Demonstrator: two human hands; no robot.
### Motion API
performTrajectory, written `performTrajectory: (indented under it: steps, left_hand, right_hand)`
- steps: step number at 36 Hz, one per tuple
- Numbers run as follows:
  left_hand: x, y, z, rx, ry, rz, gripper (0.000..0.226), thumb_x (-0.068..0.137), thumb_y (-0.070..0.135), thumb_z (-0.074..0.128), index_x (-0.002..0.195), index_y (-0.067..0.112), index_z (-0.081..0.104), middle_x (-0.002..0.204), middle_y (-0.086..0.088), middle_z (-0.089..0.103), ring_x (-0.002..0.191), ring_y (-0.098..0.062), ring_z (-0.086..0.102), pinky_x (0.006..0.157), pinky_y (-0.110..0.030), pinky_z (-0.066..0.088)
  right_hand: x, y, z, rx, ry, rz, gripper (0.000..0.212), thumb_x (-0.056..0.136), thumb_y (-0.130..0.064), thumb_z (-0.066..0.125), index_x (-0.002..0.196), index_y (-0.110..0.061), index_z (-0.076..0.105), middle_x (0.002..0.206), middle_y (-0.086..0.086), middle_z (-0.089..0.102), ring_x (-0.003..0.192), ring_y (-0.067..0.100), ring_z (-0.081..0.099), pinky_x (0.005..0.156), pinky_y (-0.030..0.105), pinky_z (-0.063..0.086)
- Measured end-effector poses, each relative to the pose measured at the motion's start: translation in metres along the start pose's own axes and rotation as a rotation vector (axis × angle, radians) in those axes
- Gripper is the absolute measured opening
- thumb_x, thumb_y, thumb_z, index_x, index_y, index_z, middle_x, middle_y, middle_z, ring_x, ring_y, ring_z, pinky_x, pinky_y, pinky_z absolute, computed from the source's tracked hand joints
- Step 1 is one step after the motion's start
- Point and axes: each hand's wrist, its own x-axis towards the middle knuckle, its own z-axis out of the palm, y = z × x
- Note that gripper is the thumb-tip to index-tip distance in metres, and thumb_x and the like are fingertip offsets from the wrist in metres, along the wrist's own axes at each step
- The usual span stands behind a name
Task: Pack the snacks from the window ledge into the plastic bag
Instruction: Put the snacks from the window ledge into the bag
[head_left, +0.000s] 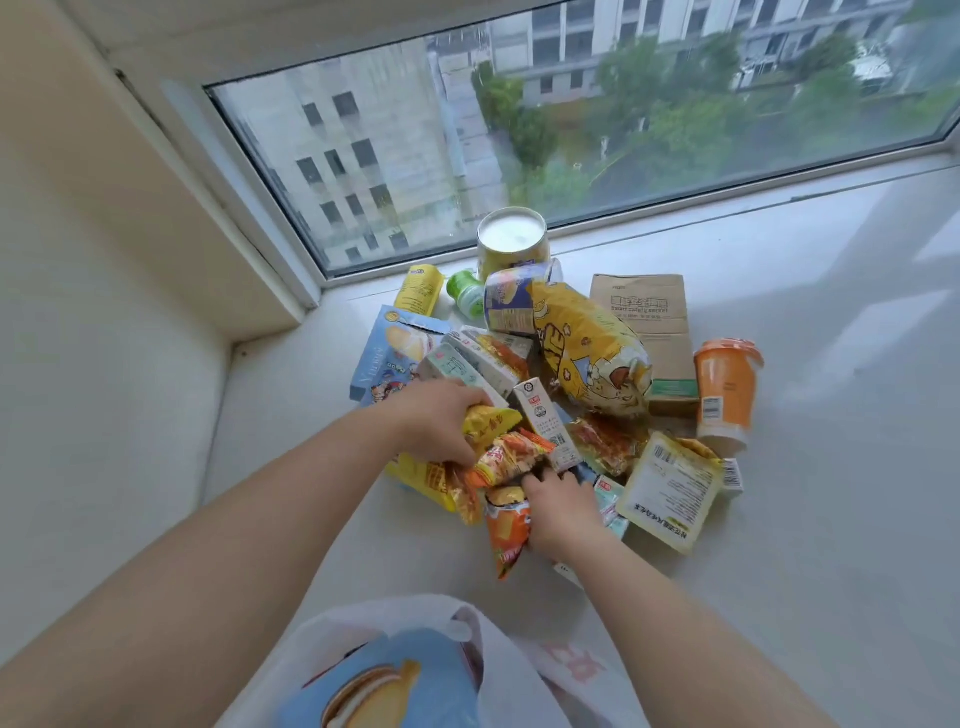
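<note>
Both hands are working the snack pile (545, 384) heaped mid-ledge (831, 467) below the window. Left hand (441, 423) fingers are closing around a yellow packet (491, 421); right hand (563, 512) fingers are pinching an orange packet (509, 535), its long axis pointing toward the near edge, probably for dropping into the bag (509, 670) gaping open there.

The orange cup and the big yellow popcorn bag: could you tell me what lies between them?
In the head view, a brown cardboard box lies between the orange cup and popcorn bag.
</note>
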Motion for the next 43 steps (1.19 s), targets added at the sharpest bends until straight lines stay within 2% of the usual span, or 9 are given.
performTrajectory:
  steps: [6,13,15,19,25,27,32,39,43]
  left_hand:
    - [0.009,0.0,0.035,-0.053,-0.152,-0.004,0.069,0.077,0.036,0.071,0.138,0.027,0.04,0.135,-0.001,0.044,0.122,-0.023,0.045,0.096,-0.031,0.04]
    - [0.027,0.001,0.062,-0.133,-0.207,0.019,0.073,0.078,0.038,0.071,0.141,0.03,0.036,0.149,0.003,0.027,0.133,-0.023,0.034,0.108,-0.038,0.033]
    - [0.034,0.006,0.063,-0.147,-0.221,0.038,0.08,0.076,0.041,0.072,0.144,0.032,0.031,0.152,0.003,0.022,0.137,-0.024,0.029,0.111,-0.04,0.031]
    - [0.051,0.015,0.064,-0.184,-0.269,0.027,0.086,0.075,0.046,0.073,0.146,0.037,0.026,0.151,0.0,0.024,0.137,-0.026,0.029,0.111,-0.043,0.031]
    - [0.066,0.021,0.08,-0.101,-0.375,-0.032,0.085,0.075,0.052,0.07,0.144,0.049,0.02,0.149,-0.008,0.02,0.136,-0.035,0.028,0.111,-0.046,0.032]
    - [0.067,0.025,0.085,-0.086,-0.364,-0.042,0.086,0.073,0.052,0.071,0.144,0.048,0.022,0.147,-0.009,0.021,0.133,-0.035,0.032,0.108,-0.044,0.037]
    - [0.061,0.046,0.101,-0.06,-0.277,-0.042,0.073,0.074,0.05,0.069,0.139,0.034,0.041,0.126,-0.006,0.056,0.111,-0.026,0.055,0.087,-0.035,0.051]
    - [0.038,0.044,0.1,-0.208,-0.134,-0.103,0.07,0.072,0.048,0.07,0.136,0.04,0.044,0.128,-0.001,0.056,0.11,-0.023,0.056,0.084,-0.035,0.054]
    - [0.012,0.038,0.085,-0.295,0.038,-0.091,0.062,0.074,0.04,0.069,0.132,0.044,0.047,0.126,0.003,0.055,0.111,-0.021,0.054,0.082,-0.033,0.053]
  right_hand:
    - [-0.02,0.014,0.005,0.064,0.122,-0.005,0.047,0.081,-0.005,0.057,0.124,-0.015,0.04,0.135,0.014,0.039,0.11,0.034,0.049,0.086,0.039,0.041]
    - [-0.032,0.061,-0.011,0.14,0.248,0.036,0.054,0.078,-0.008,0.059,0.128,-0.017,0.043,0.126,0.004,0.042,0.104,0.026,0.05,0.08,0.033,0.043]
    - [-0.028,0.073,-0.022,0.164,0.207,0.045,0.057,0.077,-0.012,0.063,0.13,-0.016,0.044,0.136,0.003,0.036,0.11,0.025,0.051,0.086,0.035,0.047]
    - [-0.011,0.087,-0.037,0.179,0.046,0.075,0.059,0.077,-0.024,0.066,0.132,-0.02,0.044,0.149,0.008,0.021,0.125,0.029,0.045,0.102,0.036,0.042]
    - [0.012,0.091,-0.043,0.177,-0.095,0.129,0.064,0.071,-0.029,0.072,0.129,-0.028,0.044,0.129,0.01,0.039,0.111,0.028,0.05,0.093,0.034,0.044]
    - [0.018,0.09,-0.044,0.148,-0.126,0.115,0.07,0.066,-0.032,0.075,0.129,-0.027,0.044,0.123,0.008,0.048,0.106,0.026,0.052,0.087,0.033,0.046]
    - [0.018,0.085,-0.041,0.129,-0.104,0.137,0.076,0.067,-0.032,0.075,0.133,-0.026,0.039,0.123,0.007,0.052,0.108,0.026,0.054,0.086,0.034,0.046]
    - [-0.012,0.08,-0.031,0.317,0.126,0.178,0.063,0.08,-0.029,0.065,0.135,-0.021,0.036,0.131,0.011,0.041,0.114,0.032,0.051,0.091,0.037,0.044]
    - [-0.036,0.066,-0.036,0.515,0.201,0.175,0.058,0.081,-0.017,0.065,0.133,-0.02,0.038,0.125,0.01,0.042,0.113,0.029,0.048,0.086,0.034,0.041]
